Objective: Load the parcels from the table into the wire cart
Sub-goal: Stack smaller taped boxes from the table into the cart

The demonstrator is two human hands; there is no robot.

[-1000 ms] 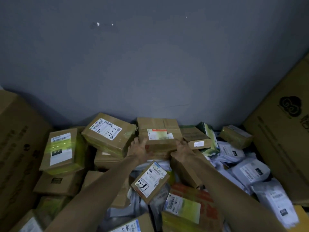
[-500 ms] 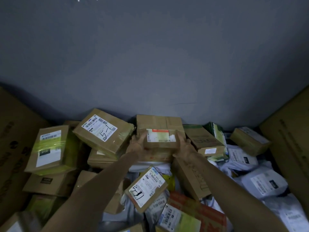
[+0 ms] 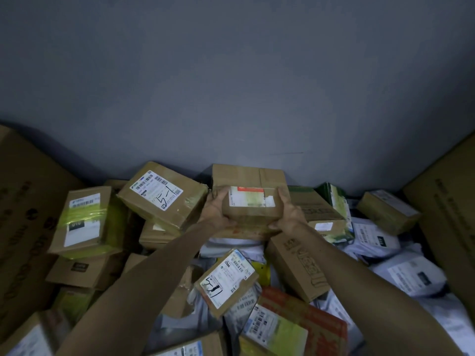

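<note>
My left hand [image 3: 215, 210] and my right hand [image 3: 290, 214] clamp the two ends of a small brown parcel [image 3: 250, 214], fingers curled over its top edge either side of the white label. It sits between my palms; I cannot tell whether it is clear of the pile beneath. Just beyond my fingertips lies a wider taped carton [image 3: 246, 176]. Left of my left hand a tilted box marked 5-1 [image 3: 162, 195]; right of my right hand a flat carton [image 3: 317, 209]. Under my wrists lies another labelled parcel [image 3: 226, 278].
</note>
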